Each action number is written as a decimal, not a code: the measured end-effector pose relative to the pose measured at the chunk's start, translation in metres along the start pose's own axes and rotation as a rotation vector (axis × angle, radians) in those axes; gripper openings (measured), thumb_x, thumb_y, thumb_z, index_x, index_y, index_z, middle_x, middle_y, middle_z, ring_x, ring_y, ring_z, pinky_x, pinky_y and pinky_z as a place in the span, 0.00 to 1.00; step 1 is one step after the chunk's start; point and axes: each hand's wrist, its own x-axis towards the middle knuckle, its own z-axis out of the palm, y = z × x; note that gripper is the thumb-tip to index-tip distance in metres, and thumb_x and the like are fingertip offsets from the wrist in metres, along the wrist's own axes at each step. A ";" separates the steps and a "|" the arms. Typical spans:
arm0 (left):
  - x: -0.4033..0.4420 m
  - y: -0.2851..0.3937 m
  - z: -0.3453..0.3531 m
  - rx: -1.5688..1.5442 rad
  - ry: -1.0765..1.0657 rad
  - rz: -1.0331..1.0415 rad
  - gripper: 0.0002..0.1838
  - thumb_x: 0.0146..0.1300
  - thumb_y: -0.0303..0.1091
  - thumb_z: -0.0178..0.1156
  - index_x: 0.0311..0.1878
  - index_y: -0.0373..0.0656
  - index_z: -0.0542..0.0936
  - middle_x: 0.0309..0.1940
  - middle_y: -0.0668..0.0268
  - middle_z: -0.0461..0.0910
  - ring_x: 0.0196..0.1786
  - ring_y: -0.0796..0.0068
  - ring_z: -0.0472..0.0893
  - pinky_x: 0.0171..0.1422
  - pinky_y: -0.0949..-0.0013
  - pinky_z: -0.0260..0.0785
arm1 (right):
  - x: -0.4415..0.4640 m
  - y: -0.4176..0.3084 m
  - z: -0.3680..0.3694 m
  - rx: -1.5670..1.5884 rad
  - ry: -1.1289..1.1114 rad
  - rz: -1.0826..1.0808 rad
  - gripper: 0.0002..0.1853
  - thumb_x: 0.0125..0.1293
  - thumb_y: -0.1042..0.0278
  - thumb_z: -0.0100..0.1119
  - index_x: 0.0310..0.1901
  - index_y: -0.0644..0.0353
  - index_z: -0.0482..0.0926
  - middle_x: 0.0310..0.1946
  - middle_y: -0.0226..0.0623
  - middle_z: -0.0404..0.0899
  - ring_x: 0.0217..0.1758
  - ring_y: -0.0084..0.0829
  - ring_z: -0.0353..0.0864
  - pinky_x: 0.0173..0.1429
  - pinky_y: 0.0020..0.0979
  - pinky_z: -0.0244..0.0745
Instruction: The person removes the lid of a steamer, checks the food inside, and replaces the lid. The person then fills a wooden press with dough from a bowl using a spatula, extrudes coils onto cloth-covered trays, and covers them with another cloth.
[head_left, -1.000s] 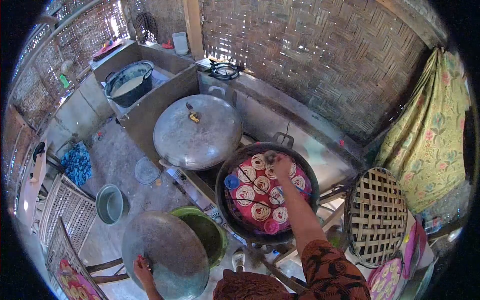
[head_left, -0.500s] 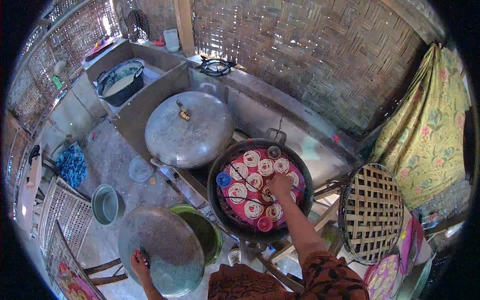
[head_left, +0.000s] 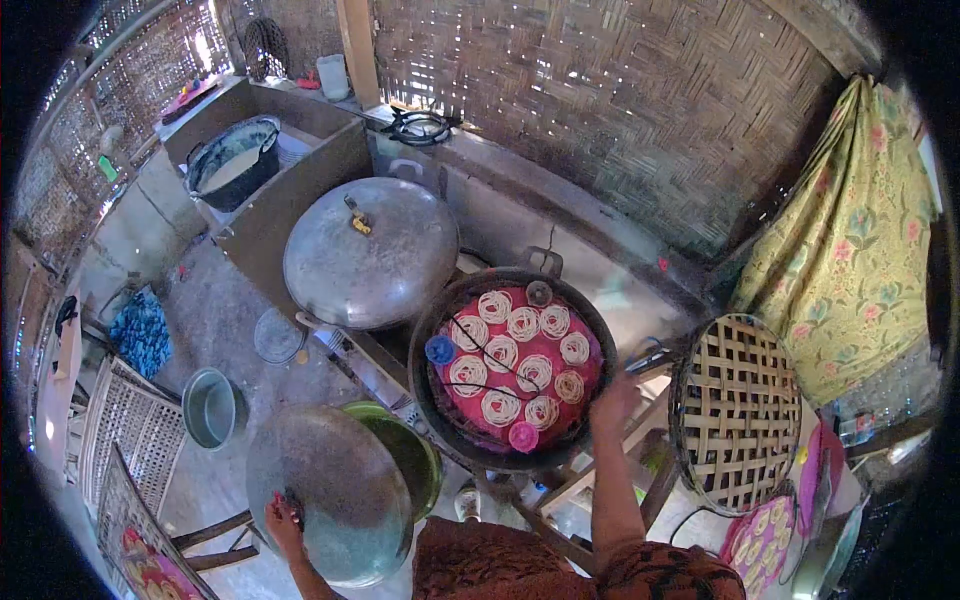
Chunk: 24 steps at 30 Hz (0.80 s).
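My left hand (head_left: pixel 284 518) is closed on the knob of a big round metal lid (head_left: pixel 335 480), which it holds tilted over a green basin (head_left: pixel 425 455). Blurred by motion, my right hand (head_left: pixel 614 402) is just beyond the right rim of a large dark pan (head_left: pixel 425 385). A thin bluish thing (head_left: pixel 648 352) shows just above its fingertips; whether the hand holds it, I cannot tell. On a pink perforated sheet (head_left: pixel 465 415) in the pan sit several round nests of pale noodle strands (head_left: pixel 502 352), a blue cap-like piece (head_left: pixel 439 349), a pink one (head_left: pixel 523 436) and dark cords.
A second covered pot (head_left: pixel 370 265) stands left of the pan. A woven bamboo tray (head_left: pixel 735 415) leans at right, near a hanging yellow cloth (head_left: pixel 840 250). More nests (head_left: pixel 762 540) lie below it. On the left are a green bowl (head_left: pixel 210 408) and a black tub (head_left: pixel 232 170).
My right hand has pulled back from over the nests to outside the pan's right rim. My left hand keeps hold of the lid's knob. The view has shifted slightly.
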 end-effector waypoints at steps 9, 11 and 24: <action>-0.007 0.014 0.003 0.077 -0.056 0.133 0.16 0.68 0.47 0.52 0.34 0.43 0.73 0.21 0.72 0.71 0.22 0.84 0.70 0.23 0.78 0.62 | -0.013 -0.024 0.067 0.036 -0.158 -0.198 0.11 0.54 0.57 0.60 0.33 0.54 0.81 0.40 0.48 0.75 0.43 0.50 0.75 0.48 0.51 0.68; -0.005 0.010 0.003 0.036 -0.019 0.115 0.12 0.67 0.40 0.53 0.36 0.40 0.75 0.22 0.71 0.73 0.24 0.83 0.72 0.23 0.77 0.65 | -0.026 -0.040 0.067 -0.058 -0.197 -0.216 0.15 0.52 0.50 0.63 0.32 0.54 0.83 0.38 0.47 0.77 0.44 0.46 0.77 0.49 0.50 0.69; 0.004 -0.008 -0.002 -0.040 -0.033 0.057 0.12 0.67 0.41 0.55 0.35 0.41 0.75 0.23 0.71 0.73 0.23 0.83 0.72 0.23 0.78 0.65 | -0.086 -0.255 -0.018 1.218 -0.422 -0.801 0.11 0.58 0.67 0.56 0.40 0.64 0.78 0.39 0.44 0.79 0.39 0.45 0.78 0.45 0.39 0.73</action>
